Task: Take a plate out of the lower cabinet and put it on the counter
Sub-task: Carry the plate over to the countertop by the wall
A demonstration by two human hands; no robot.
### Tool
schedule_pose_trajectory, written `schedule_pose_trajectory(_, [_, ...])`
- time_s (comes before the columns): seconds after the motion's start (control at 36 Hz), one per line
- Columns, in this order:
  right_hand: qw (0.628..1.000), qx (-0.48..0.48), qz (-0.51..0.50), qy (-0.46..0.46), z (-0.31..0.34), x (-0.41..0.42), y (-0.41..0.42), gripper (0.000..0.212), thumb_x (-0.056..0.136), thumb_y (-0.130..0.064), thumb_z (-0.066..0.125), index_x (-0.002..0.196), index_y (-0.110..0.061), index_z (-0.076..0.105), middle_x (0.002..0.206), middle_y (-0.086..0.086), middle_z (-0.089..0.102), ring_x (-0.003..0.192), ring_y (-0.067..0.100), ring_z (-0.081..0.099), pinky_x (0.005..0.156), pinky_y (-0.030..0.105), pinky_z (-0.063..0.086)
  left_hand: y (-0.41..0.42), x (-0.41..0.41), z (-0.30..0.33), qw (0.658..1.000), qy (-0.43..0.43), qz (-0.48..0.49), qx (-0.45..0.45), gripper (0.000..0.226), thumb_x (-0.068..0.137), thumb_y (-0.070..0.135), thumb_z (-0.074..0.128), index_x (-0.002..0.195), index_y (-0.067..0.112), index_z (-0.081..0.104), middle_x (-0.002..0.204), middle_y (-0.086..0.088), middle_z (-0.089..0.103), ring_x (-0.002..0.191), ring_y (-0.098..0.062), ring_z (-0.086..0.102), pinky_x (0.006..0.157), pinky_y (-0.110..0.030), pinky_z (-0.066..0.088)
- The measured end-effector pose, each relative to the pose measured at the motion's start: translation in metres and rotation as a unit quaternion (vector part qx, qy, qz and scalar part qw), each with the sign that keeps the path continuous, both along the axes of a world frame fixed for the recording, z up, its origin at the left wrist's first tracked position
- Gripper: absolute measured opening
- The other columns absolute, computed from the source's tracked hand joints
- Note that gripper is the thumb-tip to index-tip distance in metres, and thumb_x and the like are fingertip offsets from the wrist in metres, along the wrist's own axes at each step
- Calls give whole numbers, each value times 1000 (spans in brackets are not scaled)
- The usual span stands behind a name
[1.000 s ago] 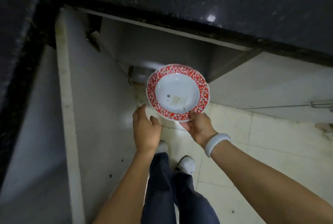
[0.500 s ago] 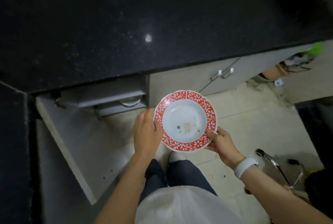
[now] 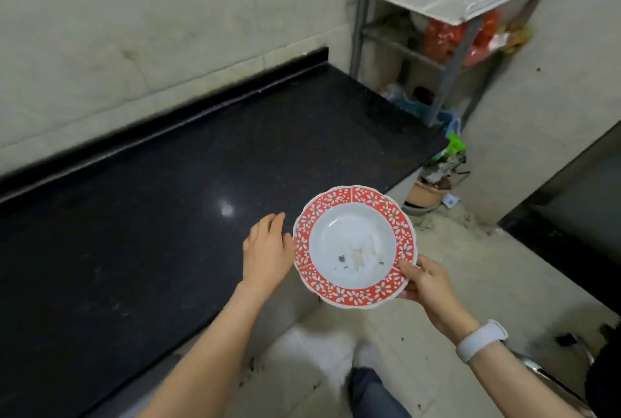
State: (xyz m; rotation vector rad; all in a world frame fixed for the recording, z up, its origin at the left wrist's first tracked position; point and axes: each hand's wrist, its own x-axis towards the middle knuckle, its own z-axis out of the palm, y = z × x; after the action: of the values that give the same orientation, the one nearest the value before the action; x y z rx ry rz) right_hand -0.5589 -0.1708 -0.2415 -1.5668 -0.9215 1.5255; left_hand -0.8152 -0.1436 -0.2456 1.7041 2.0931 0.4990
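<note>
A deep white plate with a red flowered rim and a few crumbs in its middle hangs in the air beside the counter's front right corner. My right hand grips its lower right rim, thumb on top. At the plate's left edge my left hand rests flat with fingers apart; whether it grips the rim I cannot tell. The black speckled counter stretches to the left and behind the plate. The lower cabinet is out of view.
A metal rack with a dark round tray on top and bags on its shelves stands at the counter's far right end. Pots and clutter sit on the floor below it. A tiled wall backs the counter.
The view has swung up from the open cabinet to the countertop. The plate has risen with both hands to counter height, and my left hand has opened at its left edge.
</note>
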Motion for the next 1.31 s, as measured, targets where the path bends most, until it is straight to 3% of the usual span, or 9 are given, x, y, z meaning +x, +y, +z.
schedule_pose_trajectory(0.08, [1000,9,-16,18,6,27,49,13,89,-6,48,88,-11,60,64,-3,72,51,7,67,44,22,55,51,22,3,1000,-6,5,-9,45,93,22,40,137,15,35,145,-10,39,132,-29,36,107,-51,33])
schedule_pose_trajectory(0.17, [999,0,-22,23,12,56,98,14,89,-5,48,93,-9,60,58,-7,73,52,8,68,43,23,55,96,46,7,1000,-4,17,-21,46,93,23,40,137,15,35,144,-9,40,130,-31,37,105,-52,34])
schedule_pose_trajectory(0.25, [999,-5,-25,26,16,77,143,16,89,-6,47,102,-6,57,72,3,71,51,9,68,43,24,55,132,67,7,999,4,22,-39,47,93,24,40,138,15,33,146,-9,38,133,-30,34,107,-52,33])
schedule_pose_trajectory(0.36, [999,-15,-23,24,17,91,196,12,89,-8,47,97,-8,57,81,9,66,49,8,67,42,22,54,175,85,1,997,22,15,-72,49,93,27,39,140,17,29,150,-10,31,138,-29,27,110,-52,28])
schedule_pose_trajectory(0.53, [999,-26,-30,28,9,95,267,14,90,-12,48,83,-19,58,83,6,67,73,23,64,46,23,57,243,95,-20,993,37,13,-115,51,94,30,38,142,18,25,154,-10,22,142,-29,17,114,-52,19])
schedule_pose_trajectory(0.67, [998,-49,-38,30,0,91,332,18,91,-12,47,105,-6,55,86,5,67,75,21,64,47,23,56,307,97,-38,991,36,24,-123,50,94,30,38,141,18,25,155,-9,18,143,-30,12,115,-55,13])
schedule_pose_trajectory(0.86, [996,-66,-22,64,-5,71,421,18,90,-11,48,106,-9,55,88,8,66,58,11,69,46,24,56,382,82,-58,991,35,62,-115,48,93,27,41,139,17,30,154,-10,22,142,-30,14,113,-60,12])
schedule_pose_trajectory(1.0, [995,-73,7,70,-8,52,474,22,90,-14,48,111,-11,55,96,6,66,82,22,65,55,26,58,420,65,-66,986,49,93,-127,51,92,29,41,140,20,28,154,-8,20,143,-30,9,112,-62,7])
schedule_pose_trajectory(1.31, [988,-111,44,96,-30,-9,587,33,91,-13,46,124,-8,46,114,14,59,85,20,62,68,32,55,468,55,-88,974,79,158,-144,54,92,49,22,143,39,6,159,0,-3,144,-29,-13,111,-63,-8])
